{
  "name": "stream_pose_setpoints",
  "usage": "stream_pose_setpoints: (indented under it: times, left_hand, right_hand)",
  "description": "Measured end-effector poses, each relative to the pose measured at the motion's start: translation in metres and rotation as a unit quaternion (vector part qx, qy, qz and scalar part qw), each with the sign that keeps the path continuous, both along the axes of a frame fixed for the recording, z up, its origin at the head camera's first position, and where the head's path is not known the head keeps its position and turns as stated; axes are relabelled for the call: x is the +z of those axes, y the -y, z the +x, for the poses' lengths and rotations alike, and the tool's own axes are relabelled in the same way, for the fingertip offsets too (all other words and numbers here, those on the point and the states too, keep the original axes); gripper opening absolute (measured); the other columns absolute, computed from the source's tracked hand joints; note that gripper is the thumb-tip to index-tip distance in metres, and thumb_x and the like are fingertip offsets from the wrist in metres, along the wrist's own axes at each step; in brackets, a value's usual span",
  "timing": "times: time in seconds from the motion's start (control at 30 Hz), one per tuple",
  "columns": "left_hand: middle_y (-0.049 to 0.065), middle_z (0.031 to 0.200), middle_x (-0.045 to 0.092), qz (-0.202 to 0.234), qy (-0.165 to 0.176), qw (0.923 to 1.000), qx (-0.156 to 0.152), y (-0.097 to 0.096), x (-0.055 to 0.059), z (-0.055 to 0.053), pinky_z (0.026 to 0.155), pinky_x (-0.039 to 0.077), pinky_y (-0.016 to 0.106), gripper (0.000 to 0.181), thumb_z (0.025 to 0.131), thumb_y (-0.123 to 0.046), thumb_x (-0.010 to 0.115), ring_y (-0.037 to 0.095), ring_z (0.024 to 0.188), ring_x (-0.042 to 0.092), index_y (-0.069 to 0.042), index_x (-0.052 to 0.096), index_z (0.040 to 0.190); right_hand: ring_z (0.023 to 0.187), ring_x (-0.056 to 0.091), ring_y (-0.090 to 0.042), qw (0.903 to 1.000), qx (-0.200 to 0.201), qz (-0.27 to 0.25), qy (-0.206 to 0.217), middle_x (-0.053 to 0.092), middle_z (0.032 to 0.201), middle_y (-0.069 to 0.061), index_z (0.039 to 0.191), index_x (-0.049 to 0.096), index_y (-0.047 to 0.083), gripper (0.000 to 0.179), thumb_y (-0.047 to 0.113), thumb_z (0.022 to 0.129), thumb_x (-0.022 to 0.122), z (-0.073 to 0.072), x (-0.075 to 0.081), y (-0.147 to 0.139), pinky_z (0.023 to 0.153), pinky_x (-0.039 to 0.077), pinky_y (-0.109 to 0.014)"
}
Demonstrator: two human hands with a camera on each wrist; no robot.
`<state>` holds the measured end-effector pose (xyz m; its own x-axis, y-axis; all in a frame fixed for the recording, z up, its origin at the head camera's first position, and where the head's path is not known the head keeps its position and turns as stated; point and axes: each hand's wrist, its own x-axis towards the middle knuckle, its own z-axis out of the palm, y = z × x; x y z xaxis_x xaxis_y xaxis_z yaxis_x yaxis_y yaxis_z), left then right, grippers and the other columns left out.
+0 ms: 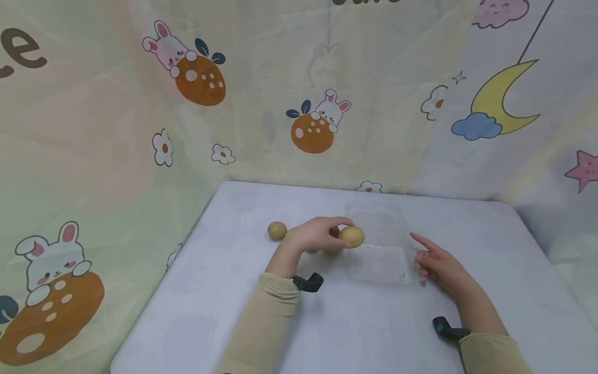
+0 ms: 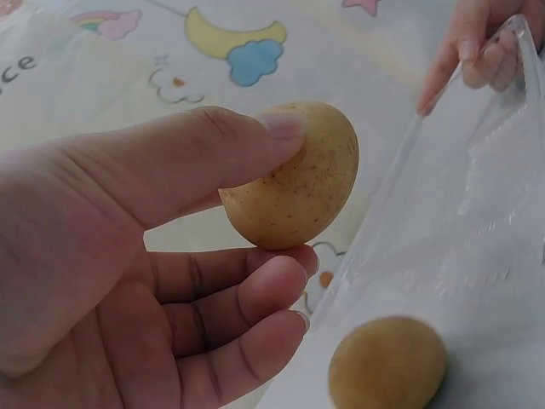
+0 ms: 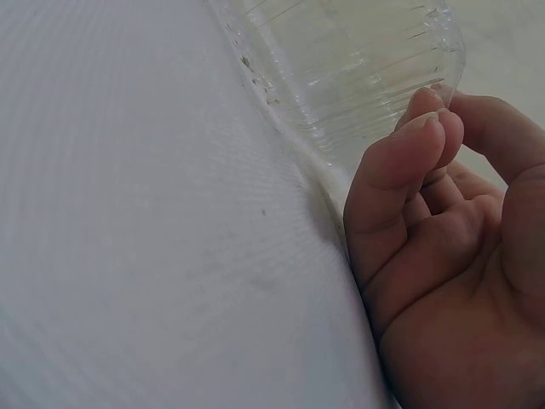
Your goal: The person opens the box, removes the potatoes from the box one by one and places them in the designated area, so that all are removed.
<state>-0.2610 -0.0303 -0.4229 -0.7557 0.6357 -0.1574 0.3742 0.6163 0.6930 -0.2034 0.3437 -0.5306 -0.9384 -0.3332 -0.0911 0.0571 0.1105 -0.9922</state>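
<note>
My left hand pinches a small yellow-brown potato between thumb and fingers, raised at the left side of a clear plastic container. Close up in the left wrist view, the potato shows specks and scratches; the lower fingers curl loosely below it. At the container's right side is my right hand, one finger stretched out and the others curled. In the right wrist view its fingertips hold the container's edge. Another potato lies below the left hand.
One potato sits left of the left hand, with more partly hidden behind that hand. The container's second half lies toward the back of the white-covered table. A printed curtain stands behind.
</note>
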Motion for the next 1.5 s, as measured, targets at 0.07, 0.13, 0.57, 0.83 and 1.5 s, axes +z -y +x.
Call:
stream_pose_setpoints:
  times: [0.07,0.13,0.57,0.83,1.5]
  left_hand:
    - [-0.008,0.096,0.064,0.0,0.001,1.0,0.01,0.01,-0.001,0.001,0.069,0.051,0.032,0.05,0.085,-0.05,0.074,0.014,0.086,0.06,-0.051,0.052,0.13]
    - [-0.008,0.096,0.064,0.001,-0.006,0.9998,0.017,0.019,-0.004,0.001,0.074,0.051,0.031,0.052,0.084,-0.051,0.074,0.013,0.087,0.059,-0.049,0.053,0.131]
    - [-0.013,0.096,0.064,-0.029,-0.041,0.9987,0.014,0.053,-0.027,0.008,0.081,0.048,0.028,0.055,0.083,-0.051,0.075,0.009,0.092,0.057,-0.042,0.056,0.134]
    - [-0.011,0.095,0.063,-0.049,-0.034,0.9982,-0.004,0.061,-0.042,0.014,0.078,0.048,0.025,0.058,0.083,-0.049,0.076,0.006,0.09,0.058,-0.038,0.057,0.136]
    - [-0.01,0.091,0.064,-0.05,-0.017,0.9984,-0.02,0.057,-0.063,0.015,0.074,0.049,0.022,0.053,0.083,-0.044,0.077,0.003,0.078,0.059,-0.038,0.058,0.133]
  right_hand:
    - [0.063,0.053,-0.005,1.0,-0.001,0.004,-0.002,0.056,0.076,0.009,0.159,0.016,0.015,0.064,0.013,0.104,0.049,0.0,0.0,0.0,0.057,0.05,-0.026]
    - [0.063,0.053,-0.005,1.0,-0.001,0.005,-0.003,0.055,0.075,0.009,0.159,0.016,0.014,0.064,0.013,0.104,0.049,0.0,0.001,0.0,0.057,0.05,-0.026]
    - [0.064,0.054,-0.004,1.0,0.0,0.002,0.001,0.056,0.078,0.009,0.159,0.017,0.015,0.066,0.017,0.103,0.052,0.0,-0.001,0.0,0.057,0.05,-0.025]
    - [0.064,0.054,-0.005,1.0,-0.004,0.003,0.001,0.056,0.078,0.008,0.159,0.017,0.015,0.065,0.017,0.103,0.052,0.0,0.001,0.001,0.058,0.051,-0.025]
    - [0.062,0.054,-0.007,0.9997,-0.014,0.022,0.003,0.056,0.076,0.008,0.159,0.019,0.018,0.064,0.017,0.104,0.052,0.002,0.002,0.0,0.058,0.051,-0.027]
